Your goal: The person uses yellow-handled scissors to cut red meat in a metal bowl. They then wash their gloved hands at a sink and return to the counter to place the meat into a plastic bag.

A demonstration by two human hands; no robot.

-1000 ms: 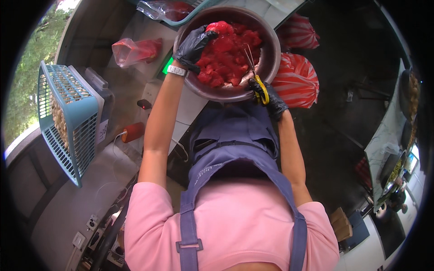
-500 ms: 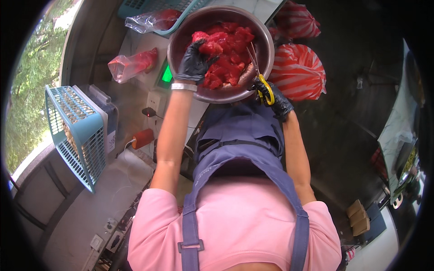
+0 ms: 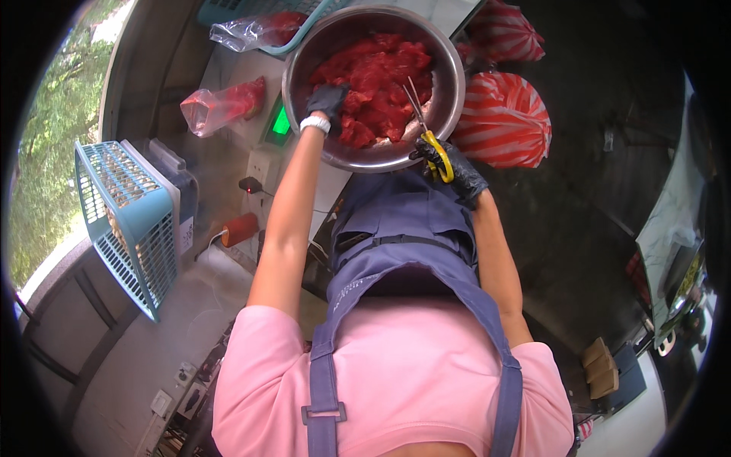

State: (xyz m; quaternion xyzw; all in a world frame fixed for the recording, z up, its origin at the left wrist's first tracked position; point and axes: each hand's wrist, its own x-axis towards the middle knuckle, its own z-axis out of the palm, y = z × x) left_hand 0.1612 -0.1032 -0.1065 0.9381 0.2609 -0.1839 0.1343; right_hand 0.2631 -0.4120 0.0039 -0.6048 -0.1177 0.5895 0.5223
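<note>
A large steel bowl (image 3: 449, 114) holds a heap of raw red meat (image 3: 373, 76). My left hand (image 3: 329, 103), in a black glove, reaches into the bowl at the heap's left edge. Its fingers are turned down against the meat and mostly hidden, so I cannot make out whether they grip a piece. At the bowl's near right rim my right hand (image 3: 461, 177), also gloved in black, is closed round the yellow handles of a pair of scissors (image 3: 438, 156). The slim metal blades point up and left over the bowl, slightly parted, beside the meat.
Left of the bowl are a green-lit display (image 3: 281, 122) and a clear bag with red contents (image 3: 221, 107). Another such bag (image 3: 255, 32) lies by a blue basket (image 3: 304, 34). Red-and-white striped bags (image 3: 502, 118) stand right. A blue crate (image 3: 126, 221) stands further left.
My left hand has moved down from the heap's top to its left edge, and the lifted meat has dropped lower. The scissors in my right hand have shifted slightly left.
</note>
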